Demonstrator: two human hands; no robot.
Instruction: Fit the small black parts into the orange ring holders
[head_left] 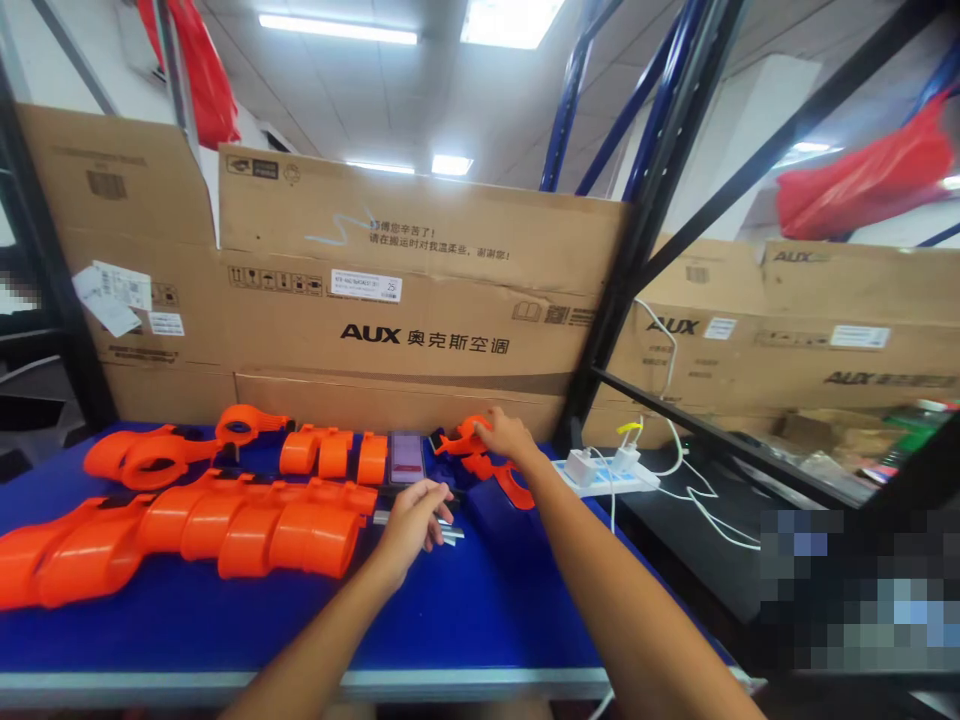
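Observation:
My left hand is over the middle of the blue tabletop, its fingers curled inward; what they hold, if anything, is hidden. Thin silver metal strips show beside and beneath it. Farther back, my right hand has its fingers closed on an orange plastic ring piece at the far side of the table. Just below that piece are more orange curved parts, next to a dark blue block-like item. A phone-like rectangular device lies behind my left hand.
Rows of orange plastic rings cover the table's left half. Cardboard panels wall off the back. A white power strip with plugs and cables sits at right, near a black metal post. The blue tabletop has a light front edge.

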